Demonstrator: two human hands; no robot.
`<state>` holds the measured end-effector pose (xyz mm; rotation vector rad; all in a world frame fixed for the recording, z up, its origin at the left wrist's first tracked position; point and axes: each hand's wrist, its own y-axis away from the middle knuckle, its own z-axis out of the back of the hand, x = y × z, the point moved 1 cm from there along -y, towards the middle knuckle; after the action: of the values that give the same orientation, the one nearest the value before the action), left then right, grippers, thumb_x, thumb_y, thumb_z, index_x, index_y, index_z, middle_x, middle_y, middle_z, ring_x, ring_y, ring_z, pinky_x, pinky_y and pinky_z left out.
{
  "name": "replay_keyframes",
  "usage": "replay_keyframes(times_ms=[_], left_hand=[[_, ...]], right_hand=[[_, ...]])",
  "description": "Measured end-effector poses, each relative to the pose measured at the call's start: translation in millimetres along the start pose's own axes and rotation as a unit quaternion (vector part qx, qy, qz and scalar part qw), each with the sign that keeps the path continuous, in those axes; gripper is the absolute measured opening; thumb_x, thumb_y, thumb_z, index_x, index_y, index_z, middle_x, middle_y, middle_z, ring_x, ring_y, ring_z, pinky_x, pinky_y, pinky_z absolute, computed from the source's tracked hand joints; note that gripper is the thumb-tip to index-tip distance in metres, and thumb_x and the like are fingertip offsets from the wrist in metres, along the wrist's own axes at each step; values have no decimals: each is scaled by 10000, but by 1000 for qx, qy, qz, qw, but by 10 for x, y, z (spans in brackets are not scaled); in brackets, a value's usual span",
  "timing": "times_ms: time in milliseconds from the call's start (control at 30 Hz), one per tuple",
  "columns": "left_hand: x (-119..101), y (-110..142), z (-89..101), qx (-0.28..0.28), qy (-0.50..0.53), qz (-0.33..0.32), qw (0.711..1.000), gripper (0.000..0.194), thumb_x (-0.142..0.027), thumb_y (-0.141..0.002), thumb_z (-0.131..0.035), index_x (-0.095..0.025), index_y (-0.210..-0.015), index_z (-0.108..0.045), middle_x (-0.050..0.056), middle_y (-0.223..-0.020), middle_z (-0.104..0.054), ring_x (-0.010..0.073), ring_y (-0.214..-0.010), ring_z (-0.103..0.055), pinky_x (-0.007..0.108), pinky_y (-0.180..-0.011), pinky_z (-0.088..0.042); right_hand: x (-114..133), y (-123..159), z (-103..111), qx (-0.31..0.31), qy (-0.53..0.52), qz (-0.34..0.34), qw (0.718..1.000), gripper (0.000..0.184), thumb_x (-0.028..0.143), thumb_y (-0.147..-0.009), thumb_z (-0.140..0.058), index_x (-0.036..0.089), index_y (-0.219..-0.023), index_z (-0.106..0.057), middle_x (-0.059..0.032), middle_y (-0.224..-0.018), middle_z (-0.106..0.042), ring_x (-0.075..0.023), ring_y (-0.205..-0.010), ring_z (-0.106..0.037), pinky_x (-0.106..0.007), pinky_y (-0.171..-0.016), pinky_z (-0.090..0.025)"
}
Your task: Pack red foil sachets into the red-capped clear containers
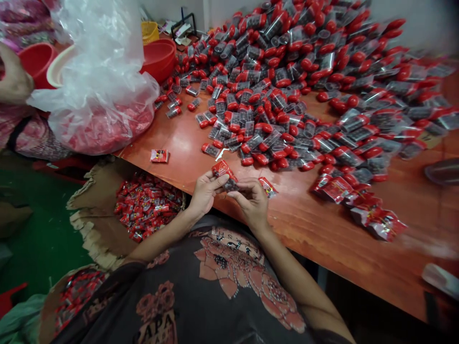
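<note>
Between my two hands, just above the table's front edge, is a small red printed packet. My left hand pinches its left side with the thumb on top. The fingers of my right hand close on its lower right end, where something dark shows. Right beside my right hand lies another red packet. A single packet rests farther left on the tabletop. Beyond my hands spreads a large heap of clear tubes with red caps, dark inside.
Below the table's left edge, an open cardboard box holds many red packets; a second box stands nearer. A clear plastic bag with red contents and a red bowl are at back left. Another person's hand shows at far left.
</note>
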<state>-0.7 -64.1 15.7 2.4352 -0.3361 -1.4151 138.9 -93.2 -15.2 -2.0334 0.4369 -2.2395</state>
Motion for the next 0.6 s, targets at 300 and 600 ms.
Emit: replay_keyframes(times_ms=[300,600], left_hand=[[180,48,-25,3,16,33,999,318,-269,-643,-856,-159,-896,-699,25,-854,-735,112,-728,-669,235,-676,-535],[452,74,-83,-1,22,62,998,342,-241,-656,-849,-183,-935,-659,18,-891,-701,122,-782,-660,249,-697,-556]], right_hand=[[-36,43,97,23,66,18,997,338,250,-825,-718,347,-1149,-715,-9,-928,-653,-186,-868,-625,-382,-769,-559],[-188,274,288,-6,119,-48,992,313,281,-815,-740,314,-1126,-725,-60,-1154,-619,-211,-1051,-614,-429,-880,-561]])
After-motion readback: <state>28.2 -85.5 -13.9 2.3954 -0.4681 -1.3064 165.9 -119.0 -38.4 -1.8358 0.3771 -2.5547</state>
